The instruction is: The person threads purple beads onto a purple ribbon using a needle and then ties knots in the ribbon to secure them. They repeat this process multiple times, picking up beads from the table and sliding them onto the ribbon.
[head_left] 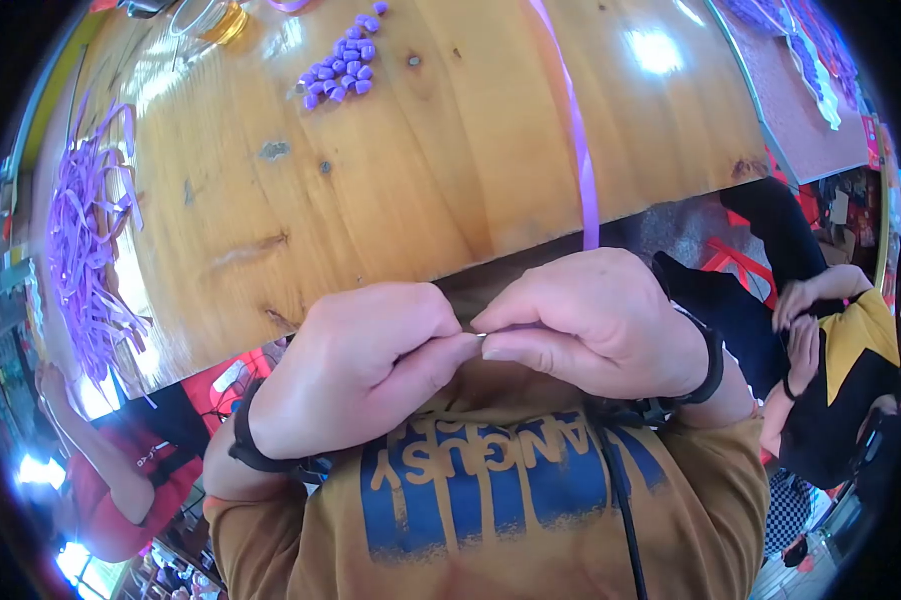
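My left hand (pixel 376 345) and my right hand (pixel 586 320) meet in front of my chest, just off the table's near edge. Both are closed, thumb against bent forefinger, with the fingertips almost touching. A purple ribbon (pixel 581 140) runs across the tabletop from the far side, drops over the edge behind my right hand, and a bit of purple shows between that hand's thumb and forefinger. Between the two pinches there is a tiny pale, shiny bit, too small to name. What the left fingertips grip is hidden.
On the wooden table (pixel 451 170) lie small rolled purple pieces (pixel 346 70). A heap of purple ribbon strips (pixel 86 230) hangs off the left side. A gold spool (pixel 221 22) stands at the far left. People sit left and right, one with hands together (pixel 799 320).
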Action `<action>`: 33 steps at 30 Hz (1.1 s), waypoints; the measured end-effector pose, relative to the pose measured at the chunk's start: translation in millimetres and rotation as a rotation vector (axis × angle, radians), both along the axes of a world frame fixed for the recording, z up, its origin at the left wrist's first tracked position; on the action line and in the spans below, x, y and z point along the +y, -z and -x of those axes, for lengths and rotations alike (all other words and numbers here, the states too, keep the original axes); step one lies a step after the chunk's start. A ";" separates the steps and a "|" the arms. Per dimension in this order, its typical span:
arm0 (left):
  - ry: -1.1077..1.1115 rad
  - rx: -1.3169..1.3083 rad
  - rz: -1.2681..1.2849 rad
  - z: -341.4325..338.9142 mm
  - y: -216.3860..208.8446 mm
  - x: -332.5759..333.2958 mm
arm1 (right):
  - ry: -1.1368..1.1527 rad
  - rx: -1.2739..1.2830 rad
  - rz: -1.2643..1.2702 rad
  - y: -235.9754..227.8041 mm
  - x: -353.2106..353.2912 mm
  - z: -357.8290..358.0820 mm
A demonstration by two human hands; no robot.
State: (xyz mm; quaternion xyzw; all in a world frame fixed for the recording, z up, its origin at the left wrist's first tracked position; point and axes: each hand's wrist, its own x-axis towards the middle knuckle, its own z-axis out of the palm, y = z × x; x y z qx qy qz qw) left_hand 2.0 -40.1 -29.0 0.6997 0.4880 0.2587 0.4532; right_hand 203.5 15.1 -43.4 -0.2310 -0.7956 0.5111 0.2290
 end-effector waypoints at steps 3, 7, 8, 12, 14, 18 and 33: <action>-0.028 -0.176 0.495 7.8 0.5 4.2 | -0.082 -0.046 -0.007 2.7 4.8 1.2; 0.001 -0.174 0.492 9.7 -4.2 5.6 | -0.185 -0.176 -0.045 -1.7 7.3 5.5; 0.004 -0.172 0.474 10.4 -5.7 1.6 | -0.206 -0.249 -0.052 -4.1 6.2 5.9; 0.350 0.397 -0.361 16.8 -10.1 1.9 | -0.244 -0.229 0.092 -0.8 10.2 5.0; 0.292 0.466 -0.622 17.5 -3.7 -4.4 | -0.259 -0.204 0.351 -3.9 10.8 5.9; 0.248 0.424 -0.702 17.3 -1.5 -7.7 | -0.333 -0.262 0.527 -9.8 11.7 6.6; 0.311 0.152 0.289 20.7 -16.5 3.0 | -0.449 -0.102 -0.276 -3.0 19.4 13.8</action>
